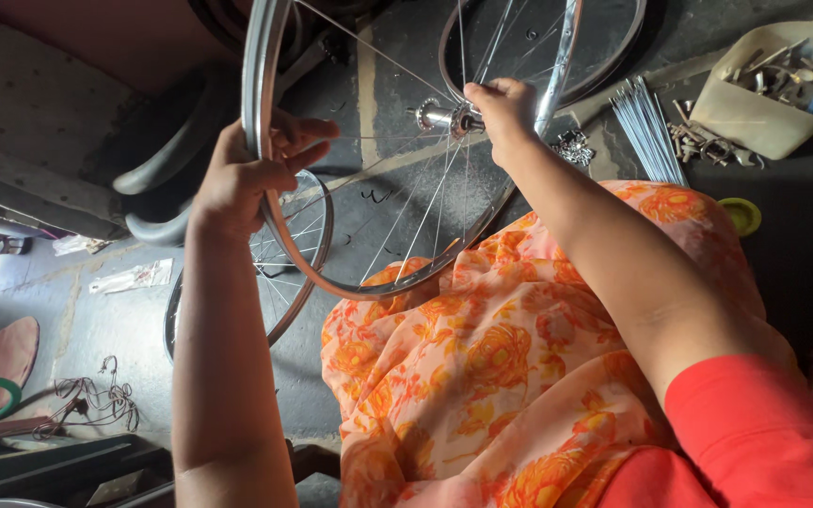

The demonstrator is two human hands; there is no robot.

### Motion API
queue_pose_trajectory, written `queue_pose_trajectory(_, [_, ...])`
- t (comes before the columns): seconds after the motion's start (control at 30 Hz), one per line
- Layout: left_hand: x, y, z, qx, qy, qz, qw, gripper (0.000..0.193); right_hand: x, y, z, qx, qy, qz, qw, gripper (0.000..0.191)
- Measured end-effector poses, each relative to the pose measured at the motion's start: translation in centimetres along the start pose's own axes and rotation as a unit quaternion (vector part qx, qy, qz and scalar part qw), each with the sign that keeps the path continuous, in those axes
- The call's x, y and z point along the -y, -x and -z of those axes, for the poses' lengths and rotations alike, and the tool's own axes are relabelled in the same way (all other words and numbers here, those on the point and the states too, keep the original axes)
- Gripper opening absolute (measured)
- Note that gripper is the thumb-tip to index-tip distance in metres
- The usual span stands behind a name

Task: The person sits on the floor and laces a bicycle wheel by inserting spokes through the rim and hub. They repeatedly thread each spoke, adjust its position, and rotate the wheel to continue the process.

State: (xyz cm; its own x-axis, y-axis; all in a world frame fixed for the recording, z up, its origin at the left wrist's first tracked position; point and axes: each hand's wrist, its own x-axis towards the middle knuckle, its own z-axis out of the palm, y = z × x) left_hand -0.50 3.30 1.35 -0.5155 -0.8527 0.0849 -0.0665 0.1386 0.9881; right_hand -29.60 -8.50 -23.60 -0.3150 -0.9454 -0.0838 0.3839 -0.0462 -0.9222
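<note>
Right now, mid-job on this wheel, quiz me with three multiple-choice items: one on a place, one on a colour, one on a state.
1. Where is the right hand?
A. at the hub
B. in the tub
C. on the floor

2. What colour is the small lid on the floor?
A. red
B. yellow-green
C. black

3. How is the left hand?
A. open and free
B. gripping the wheel rim
C. holding loose spokes

Key: 1 A, fingers pinch at the hub; 2 B, it shows yellow-green beside the cloth; 3 B, fingers wrap the rim.
</note>
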Motion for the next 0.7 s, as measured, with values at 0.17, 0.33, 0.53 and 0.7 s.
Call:
queue_pose_trajectory(0.17, [0.1,0.4,-0.5,0.008,0.008,-0.011,1.000,0.042,-0.4,-0.5,-0.3,-0.023,0.091,0.077,0.993,0.008])
queue_pose_trajectory(0.33, [0.3,0.6,-1.3,-0.001,-0.004,-0.005,1.000,0.046,0.4,1.7,-1.1,-0.028,0.337,0.401,0.851,0.009])
queue_pose_trajectory(0.53, [0.7,0.6,-1.8,-0.016,0.000,0.007,1.000,0.044,1.9,6.8,-0.5,0.088,0.330,0.573,0.745,0.016])
queue_pose_trajectory(0.7, [1.3,0.9,-2.3,-0.015,0.019,-0.011,1.000,0.044,3.8,7.3,-0.8,0.152,0.391,0.577,0.701,0.060])
